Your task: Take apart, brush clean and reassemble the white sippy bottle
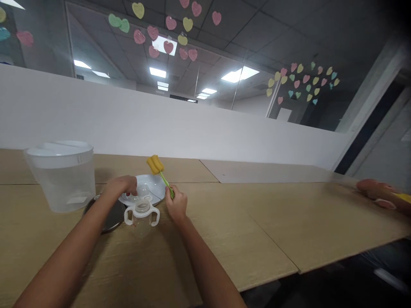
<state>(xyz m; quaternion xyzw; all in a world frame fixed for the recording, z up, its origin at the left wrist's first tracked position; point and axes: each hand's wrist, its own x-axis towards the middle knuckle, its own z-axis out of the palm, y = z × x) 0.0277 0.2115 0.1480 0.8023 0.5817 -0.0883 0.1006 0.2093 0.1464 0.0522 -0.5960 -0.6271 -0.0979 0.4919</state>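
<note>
My right hand [177, 202] is wrapped round the green handle of a brush with a yellow sponge head [155, 164], which points up and left. Over the left part of a white plate [158, 185] is my left hand [126, 185], its fingers bent down beside a clear, rounded item [141, 191] on the plate; whether they grip it is unclear. In front of the plate a clear bottle with two white handles [142, 218] stands upright and open at the top. A dark round pan or lid [113, 217] lies partly under my left forearm.
A large translucent bucket [69, 184] stands at the left. Behind the wooden table [237, 222] runs a low white wall [160, 126] with glass above it. At the far right edge, another person's arm [379, 190] is partly visible and blurred.
</note>
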